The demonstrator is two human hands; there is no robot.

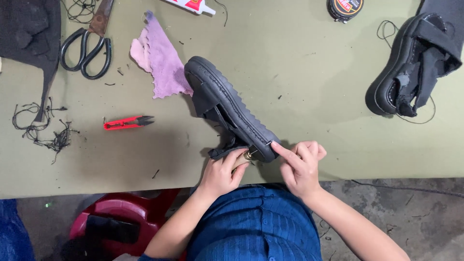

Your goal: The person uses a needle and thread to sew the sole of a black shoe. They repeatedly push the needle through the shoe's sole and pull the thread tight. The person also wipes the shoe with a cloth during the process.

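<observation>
Head view looks straight down on an olive-green cloth-covered worktable, with both forearms reaching up from the bottom edge over a blue ribbed garment. The left hand is bent at the wrist, its fingers curled shut around a wooden-handled awl with a brass collar, whose tip end meets the heel of a black rubber-soled sandal. The right hand comes in from the right, forefinger stretched out and pressed on the sole's edge at the heel, the other fingers folded loosely into the palm; whether it pinches a thread there is too small to tell.

The sandal lies tipped on its side near the table's front edge, the ridged sole facing up and right, the dark straps hanging to the left. Its long axis runs on a diagonal: the toe points away to the upper left, the heel sits nearest the body between the two hands.

A pink scrap of cloth lies just beside the toe. Red thread snips rest to the left, well apart from the hands, and large black-handled scissors lie at the far left. A second black sandal sits at the far right with thread trailing around it.
</observation>
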